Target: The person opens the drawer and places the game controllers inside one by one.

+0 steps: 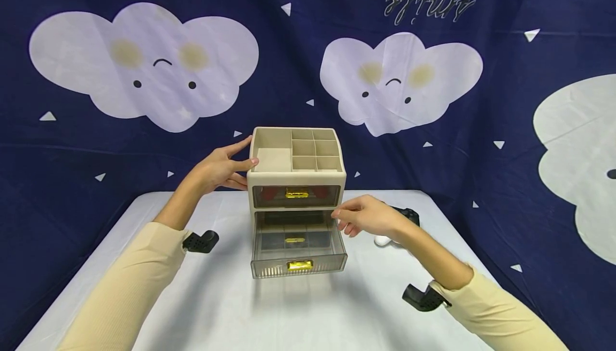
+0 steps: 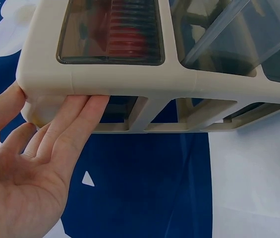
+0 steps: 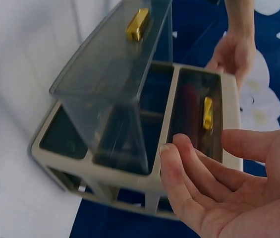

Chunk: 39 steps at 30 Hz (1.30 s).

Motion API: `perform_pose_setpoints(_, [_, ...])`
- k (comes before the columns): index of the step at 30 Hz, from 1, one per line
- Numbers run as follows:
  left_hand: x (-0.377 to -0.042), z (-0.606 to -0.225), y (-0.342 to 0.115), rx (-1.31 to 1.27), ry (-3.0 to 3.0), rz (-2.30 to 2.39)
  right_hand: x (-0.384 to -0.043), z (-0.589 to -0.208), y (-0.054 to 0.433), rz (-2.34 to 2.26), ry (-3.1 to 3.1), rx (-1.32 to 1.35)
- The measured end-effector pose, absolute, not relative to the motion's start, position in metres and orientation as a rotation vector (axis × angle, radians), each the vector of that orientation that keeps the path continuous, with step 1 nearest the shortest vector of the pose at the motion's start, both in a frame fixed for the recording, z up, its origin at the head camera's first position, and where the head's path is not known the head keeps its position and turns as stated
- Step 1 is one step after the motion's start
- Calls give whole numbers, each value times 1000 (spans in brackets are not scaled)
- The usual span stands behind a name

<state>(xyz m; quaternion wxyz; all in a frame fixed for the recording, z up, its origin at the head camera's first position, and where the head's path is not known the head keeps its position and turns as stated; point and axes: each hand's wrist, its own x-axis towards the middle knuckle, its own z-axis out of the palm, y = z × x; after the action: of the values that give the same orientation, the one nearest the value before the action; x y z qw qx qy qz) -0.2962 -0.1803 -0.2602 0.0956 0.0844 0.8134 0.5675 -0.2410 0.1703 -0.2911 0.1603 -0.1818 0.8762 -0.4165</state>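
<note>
A cream desktop drawer organizer point(image 1: 297, 175) stands on the white table, with open compartments on top. Its upper smoky drawer point(image 1: 272, 196) is closed and has reddish contents. Below it, a clear drawer point(image 1: 269, 268) with a gold handle point(image 1: 300, 265) is pulled out; nothing shows inside it. My left hand point(image 1: 218, 169) grips the organizer's upper left side, thumb at the top rim and fingers against the side wall point(image 2: 130, 82). My right hand point(image 1: 367, 215) is beside the organizer's right side, near the pulled-out drawer. Its fingers point(image 3: 179, 173) are loosely bent with nothing between them.
Behind my right hand, a dark game controller point(image 1: 410, 214) lies on the white table point(image 1: 212, 297), partly hidden. A white object point(image 1: 382, 240) shows below it. A navy curtain point(image 1: 289, 83) with cloud prints hangs behind the table.
</note>
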Motion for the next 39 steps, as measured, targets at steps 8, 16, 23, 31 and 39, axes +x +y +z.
perform_pose_setpoints(8, [-298, -262, -181, 248, 2418, 1679, -254, -296, 196, -1229, 2570, -465])
perform_pose_setpoints(16, [-298, -262, -180, 252, 2416, 1679, -262, -305, 222, -1267, 2590, -366])
perform_pose_setpoints(23, [-297, -261, -180, 260, 2415, 1679, -265, -316, 244, -1247, 2655, -336])
perform_pose_setpoints(31, [-297, -260, -179, 254, 2415, 1687, -269, -330, 271, -1288, 2699, -240])
perform_pose_setpoints(39, [-297, -261, -181, 246, 2409, 1689, -268, -342, 291, -1270, 2767, -170])
